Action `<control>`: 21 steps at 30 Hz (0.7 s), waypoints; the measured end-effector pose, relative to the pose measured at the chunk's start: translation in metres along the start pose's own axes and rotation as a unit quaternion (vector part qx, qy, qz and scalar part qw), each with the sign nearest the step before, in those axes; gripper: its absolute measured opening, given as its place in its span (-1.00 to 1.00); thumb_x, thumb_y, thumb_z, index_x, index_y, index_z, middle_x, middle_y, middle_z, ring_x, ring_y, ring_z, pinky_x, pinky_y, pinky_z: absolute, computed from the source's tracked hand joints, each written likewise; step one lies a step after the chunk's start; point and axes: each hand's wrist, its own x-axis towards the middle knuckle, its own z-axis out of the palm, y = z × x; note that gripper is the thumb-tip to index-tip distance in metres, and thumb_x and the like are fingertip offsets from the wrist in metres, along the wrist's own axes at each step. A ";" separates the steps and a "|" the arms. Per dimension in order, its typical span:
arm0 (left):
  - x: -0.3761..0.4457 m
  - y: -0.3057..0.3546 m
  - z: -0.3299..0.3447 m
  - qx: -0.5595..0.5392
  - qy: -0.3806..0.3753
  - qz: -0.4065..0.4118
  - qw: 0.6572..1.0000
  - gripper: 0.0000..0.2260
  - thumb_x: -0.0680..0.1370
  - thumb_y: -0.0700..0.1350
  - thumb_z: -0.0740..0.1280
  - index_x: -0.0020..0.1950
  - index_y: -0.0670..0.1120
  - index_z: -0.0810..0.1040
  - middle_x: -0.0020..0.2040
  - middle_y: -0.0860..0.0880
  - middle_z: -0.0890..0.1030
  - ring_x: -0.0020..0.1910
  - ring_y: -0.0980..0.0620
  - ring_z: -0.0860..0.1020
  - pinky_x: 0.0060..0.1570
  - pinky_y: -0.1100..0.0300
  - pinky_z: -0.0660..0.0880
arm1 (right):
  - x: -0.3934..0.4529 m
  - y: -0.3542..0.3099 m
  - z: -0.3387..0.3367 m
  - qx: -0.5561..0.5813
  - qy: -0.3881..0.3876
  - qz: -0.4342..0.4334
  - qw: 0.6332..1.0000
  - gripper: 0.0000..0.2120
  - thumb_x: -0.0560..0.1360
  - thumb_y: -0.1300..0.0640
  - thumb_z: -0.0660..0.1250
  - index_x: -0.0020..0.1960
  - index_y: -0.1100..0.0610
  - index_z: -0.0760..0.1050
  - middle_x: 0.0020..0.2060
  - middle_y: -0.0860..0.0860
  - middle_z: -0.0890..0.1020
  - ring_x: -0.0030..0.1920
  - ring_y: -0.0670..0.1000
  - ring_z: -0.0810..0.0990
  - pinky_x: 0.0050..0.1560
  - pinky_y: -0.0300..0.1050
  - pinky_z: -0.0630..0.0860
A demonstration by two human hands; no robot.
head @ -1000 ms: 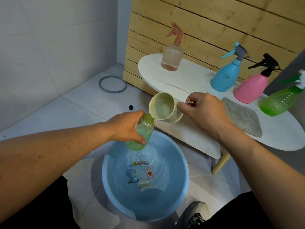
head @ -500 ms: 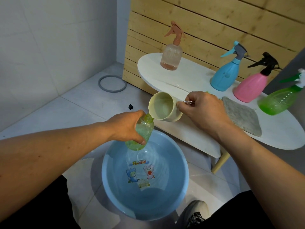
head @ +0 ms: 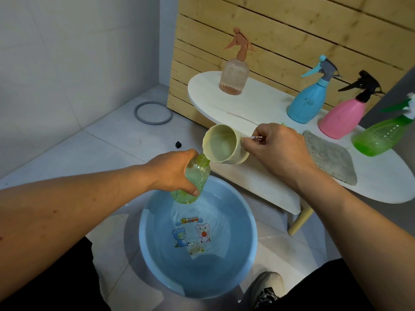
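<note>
Your left hand (head: pixel 173 173) and right hand (head: pixel 276 149) are bare, and so are your left forearm (head: pixel 78 209) and right forearm (head: pixel 350 221), uncovered all the way to the edge of the head view. A few small specks mark your left forearm towards the elbow end. You wear plain, matte black cloth over your left leg (head: pixel 45 283), and the same black cloth covers your right leg (head: pixel 332 288). Beside that leg shows your pale grey shoe (head: pixel 267 286), rounded at the toe, with black-and-white patterned lacing across its top
</note>
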 end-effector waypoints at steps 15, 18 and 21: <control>0.000 0.000 0.001 -0.015 0.001 0.009 1.000 -0.21 0.29 0.19 0.64 0.41 0.05 0.37 0.19 0.08 0.55 0.12 0.01 0.54 0.12 0.01 0.57 | -0.002 0.000 0.000 -0.002 0.009 -0.015 1.000 -0.68 0.54 -0.09 0.32 -0.25 0.12 0.51 -0.33 0.01 0.55 -0.23 0.10 0.50 -0.15 -0.02 0.34; 0.001 -0.001 0.001 -0.020 0.000 0.008 1.000 -0.22 0.29 0.19 0.64 0.39 0.05 0.38 0.18 0.07 0.56 0.11 0.01 0.54 0.12 0.00 0.57 | -0.002 0.000 0.000 -0.004 0.012 -0.015 1.000 -0.68 0.54 -0.09 0.32 -0.25 0.11 0.50 -0.32 -0.01 0.53 -0.23 0.09 0.47 -0.16 -0.03 0.27; 0.001 -0.001 0.001 -0.024 0.000 0.009 1.000 -0.22 0.29 0.18 0.64 0.40 0.05 0.38 0.17 0.07 0.56 0.11 0.01 0.54 0.12 0.00 0.57 | -0.003 0.000 0.000 -0.007 0.016 -0.019 1.000 -0.68 0.55 -0.10 0.32 -0.24 0.11 0.51 -0.30 -0.01 0.53 -0.22 0.09 0.46 -0.16 -0.04 0.26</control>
